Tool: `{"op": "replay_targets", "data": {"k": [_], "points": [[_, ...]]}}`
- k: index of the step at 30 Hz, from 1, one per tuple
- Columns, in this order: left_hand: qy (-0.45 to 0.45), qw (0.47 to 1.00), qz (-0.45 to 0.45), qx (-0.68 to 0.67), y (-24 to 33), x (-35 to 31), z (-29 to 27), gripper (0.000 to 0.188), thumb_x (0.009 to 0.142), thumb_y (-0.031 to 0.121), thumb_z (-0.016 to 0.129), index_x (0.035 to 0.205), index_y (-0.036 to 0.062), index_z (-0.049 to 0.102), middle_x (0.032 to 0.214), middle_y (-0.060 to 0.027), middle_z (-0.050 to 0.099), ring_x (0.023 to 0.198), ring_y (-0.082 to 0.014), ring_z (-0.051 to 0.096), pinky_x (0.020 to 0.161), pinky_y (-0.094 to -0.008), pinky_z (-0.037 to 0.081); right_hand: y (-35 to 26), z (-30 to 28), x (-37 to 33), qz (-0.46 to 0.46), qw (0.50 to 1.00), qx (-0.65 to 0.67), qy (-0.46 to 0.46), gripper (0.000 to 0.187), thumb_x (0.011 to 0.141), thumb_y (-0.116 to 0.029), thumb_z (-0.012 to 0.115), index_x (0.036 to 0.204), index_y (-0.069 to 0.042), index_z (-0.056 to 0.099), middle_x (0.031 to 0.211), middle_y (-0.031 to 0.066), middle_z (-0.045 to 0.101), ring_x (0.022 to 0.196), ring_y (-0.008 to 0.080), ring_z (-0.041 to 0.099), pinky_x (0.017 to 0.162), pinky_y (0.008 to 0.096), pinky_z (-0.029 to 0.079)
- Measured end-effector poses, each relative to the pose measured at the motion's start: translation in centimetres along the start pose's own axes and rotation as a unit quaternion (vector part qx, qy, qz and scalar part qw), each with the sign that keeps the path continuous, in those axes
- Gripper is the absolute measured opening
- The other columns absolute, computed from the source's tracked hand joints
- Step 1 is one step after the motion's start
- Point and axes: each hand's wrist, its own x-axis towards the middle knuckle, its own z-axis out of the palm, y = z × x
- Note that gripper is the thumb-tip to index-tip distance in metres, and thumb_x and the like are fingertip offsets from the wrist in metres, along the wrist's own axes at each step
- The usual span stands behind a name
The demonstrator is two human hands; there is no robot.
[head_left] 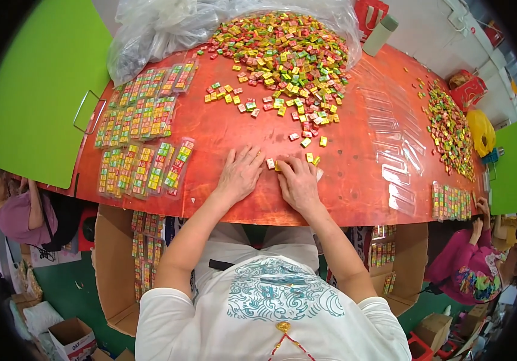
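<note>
heap of small blocks (288, 57) on red bench (216, 132), presumably for easy reach. left hand (240, 173) below heap, flat, fingers slightly spread, nothing seen held. right hand (300, 183) below heap, fingers curled at yellow block (278, 165); can't tell if gripped. filled packs (159, 163) left of heap, likely kept apart.

I see a white wall (439, 54) at two o'clock, past the red table (210, 135). A green panel (41, 84) fills ten; green floor (82, 277) shows at eight.

A head-worn fisheye looks down at the nearby red table (210, 129).
</note>
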Motion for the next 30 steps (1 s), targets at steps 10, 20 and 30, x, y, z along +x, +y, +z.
{"op": "replay_targets", "data": {"k": [10, 20, 30], "points": [[0.068, 0.992, -0.096, -0.042, 1.0, -2.2, -0.9, 0.050, 0.093, 0.020, 0.061, 0.139, 0.0033, 0.052, 0.139, -0.0166, 0.054, 0.134, -0.0362, 0.046, 0.110, -0.0557, 0.033, 0.5, 0.7, 0.5, -0.002, 0.997, -0.066, -0.027, 0.034, 0.082, -0.014, 0.068, 0.116, -0.010, 0.063, 0.109, 0.0072, 0.059, 0.103, 0.0266, 0.056, 0.094, 0.0427, 0.041], [0.002, 1.000, 0.013, -0.002, -2.5, -0.6, -3.7, 0.044, 0.086, 0.004, 0.060, 0.129, 0.0133, 0.063, 0.128, -0.0121, 0.057, 0.117, -0.0318, 0.055, 0.096, -0.0441, 0.046, -2.2, 1.2, 3.5, -0.039, 0.998, -0.034, -0.044, 0.041, 0.080, -0.016, 0.069, 0.120, -0.011, 0.060, 0.116, 0.0103, 0.057, 0.107, 0.0287, 0.055, 0.094, 0.0449, 0.038], [-0.007, 0.999, 0.039, 0.028, -3.1, 0.6, -3.4, 0.027, 0.082, 0.012, 0.064, 0.109, 0.0103, 0.063, 0.107, -0.0103, 0.058, 0.106, -0.0304, 0.055, 0.089, -0.0442, 0.045, -1.6, 0.9, 1.8, -0.004, 0.996, -0.055, -0.063, 0.035, 0.081, -0.014, 0.070, 0.115, -0.012, 0.062, 0.115, 0.0085, 0.057, 0.110, 0.0278, 0.054, 0.097, 0.0460, 0.037]]}}
